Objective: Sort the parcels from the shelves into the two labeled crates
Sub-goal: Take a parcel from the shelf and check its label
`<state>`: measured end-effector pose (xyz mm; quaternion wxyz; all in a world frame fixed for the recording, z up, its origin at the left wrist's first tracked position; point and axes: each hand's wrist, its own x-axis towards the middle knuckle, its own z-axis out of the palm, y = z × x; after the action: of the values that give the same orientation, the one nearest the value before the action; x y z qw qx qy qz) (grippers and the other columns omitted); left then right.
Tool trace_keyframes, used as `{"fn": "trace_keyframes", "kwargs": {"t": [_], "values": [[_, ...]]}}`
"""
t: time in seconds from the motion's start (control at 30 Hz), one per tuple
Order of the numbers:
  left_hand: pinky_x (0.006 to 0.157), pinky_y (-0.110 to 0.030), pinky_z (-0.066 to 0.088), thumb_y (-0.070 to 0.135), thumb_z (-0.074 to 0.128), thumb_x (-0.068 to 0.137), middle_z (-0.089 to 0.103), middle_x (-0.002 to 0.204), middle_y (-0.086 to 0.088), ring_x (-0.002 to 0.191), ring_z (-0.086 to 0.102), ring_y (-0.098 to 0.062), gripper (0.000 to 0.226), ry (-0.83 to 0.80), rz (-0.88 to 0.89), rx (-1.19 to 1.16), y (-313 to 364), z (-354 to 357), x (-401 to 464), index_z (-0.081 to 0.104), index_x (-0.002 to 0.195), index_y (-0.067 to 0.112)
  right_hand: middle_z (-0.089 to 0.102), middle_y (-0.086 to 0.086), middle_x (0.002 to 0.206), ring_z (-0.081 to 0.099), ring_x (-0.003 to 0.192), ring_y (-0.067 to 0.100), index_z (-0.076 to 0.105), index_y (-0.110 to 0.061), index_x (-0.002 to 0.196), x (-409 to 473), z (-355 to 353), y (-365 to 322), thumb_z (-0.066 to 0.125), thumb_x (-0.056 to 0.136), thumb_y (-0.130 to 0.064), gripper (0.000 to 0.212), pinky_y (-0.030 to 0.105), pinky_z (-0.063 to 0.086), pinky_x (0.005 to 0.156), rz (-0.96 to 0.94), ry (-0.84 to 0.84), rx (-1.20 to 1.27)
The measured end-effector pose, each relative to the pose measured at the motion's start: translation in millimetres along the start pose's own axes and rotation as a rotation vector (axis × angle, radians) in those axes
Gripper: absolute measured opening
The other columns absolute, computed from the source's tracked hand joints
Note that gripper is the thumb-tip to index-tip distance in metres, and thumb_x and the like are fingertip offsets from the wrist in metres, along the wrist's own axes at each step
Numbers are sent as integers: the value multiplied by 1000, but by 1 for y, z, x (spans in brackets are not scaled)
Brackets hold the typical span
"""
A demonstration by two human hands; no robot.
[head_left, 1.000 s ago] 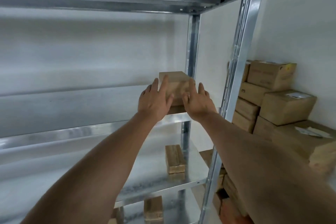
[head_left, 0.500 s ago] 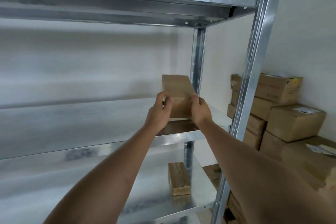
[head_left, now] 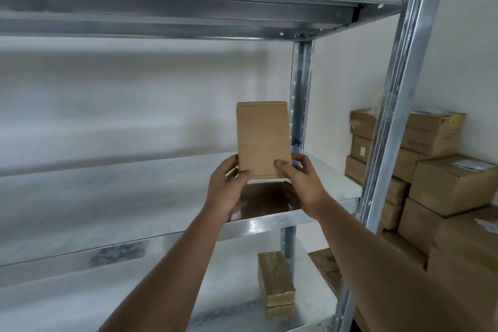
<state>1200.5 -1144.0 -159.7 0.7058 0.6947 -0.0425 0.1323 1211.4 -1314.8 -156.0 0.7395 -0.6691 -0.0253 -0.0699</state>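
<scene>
One parcel in your hands, the crates out of view.

You hold the brown parcel (head_left: 262, 140) upright above the middle shelf (head_left: 121, 194), clear of its surface, your left hand (head_left: 226, 191) clamped on its lower left corner and your right hand (head_left: 301, 183) clamped on the lower right, thumb across the face. A half-second ago it tilted back, low over the shelf; a second ago your fingers were only reaching its sides. It seems mid-sort: a second parcel (head_left: 275, 277) waits on the lower shelf (head_left: 229, 291), and neither crate shows, so what has been sorted cannot be told. Stacked cartons (head_left: 436, 170) sit to the right.
</scene>
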Motion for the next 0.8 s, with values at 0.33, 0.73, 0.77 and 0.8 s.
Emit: {"fn": "trace_keyframes", "kwargs": {"t": [0.33, 0.73, 0.77, 0.8], "values": [[90, -59, 56, 20, 70, 90, 63, 129, 9, 120, 59, -21, 45, -1, -45, -60, 1, -4, -2, 59, 131, 34, 58, -10, 119, 57, 117, 26, 44, -32, 128, 2, -3, 5, 66, 94, -38, 41, 41, 49, 103, -39, -21, -79], [94, -35, 54, 12, 62, 98, 59, 134, -4, 123, 59, -22, 48, -10, -41, -182, 0, -4, 0, 51, 144, 20, 56, -3, 129, 51, 126, 25, 40, -35, 132, 2, -5, 2, 40, 103, -53, 34, 41, 41, 110, -27, -19, 24], [101, -36, 52, 14, 62, 98, 59, 134, -5, 122, 60, -21, 50, -3, -20, -170, 0, -4, 0, 48, 145, 21, 58, 0, 126, 55, 122, 25, 37, -34, 133, 2, -6, 1, 46, 102, -52, 37, 40, 43, 107, -8, -27, 52], [103, -37, 50, 16, 63, 98, 58, 134, -4, 120, 60, -20, 52, 11, 1, -147, -1, -4, 0, 46, 146, 24, 59, 2, 126, 59, 118, 25, 35, -33, 136, 2, -8, 1, 52, 99, -51, 44, 40, 46, 104, 13, -33, 92]]}}
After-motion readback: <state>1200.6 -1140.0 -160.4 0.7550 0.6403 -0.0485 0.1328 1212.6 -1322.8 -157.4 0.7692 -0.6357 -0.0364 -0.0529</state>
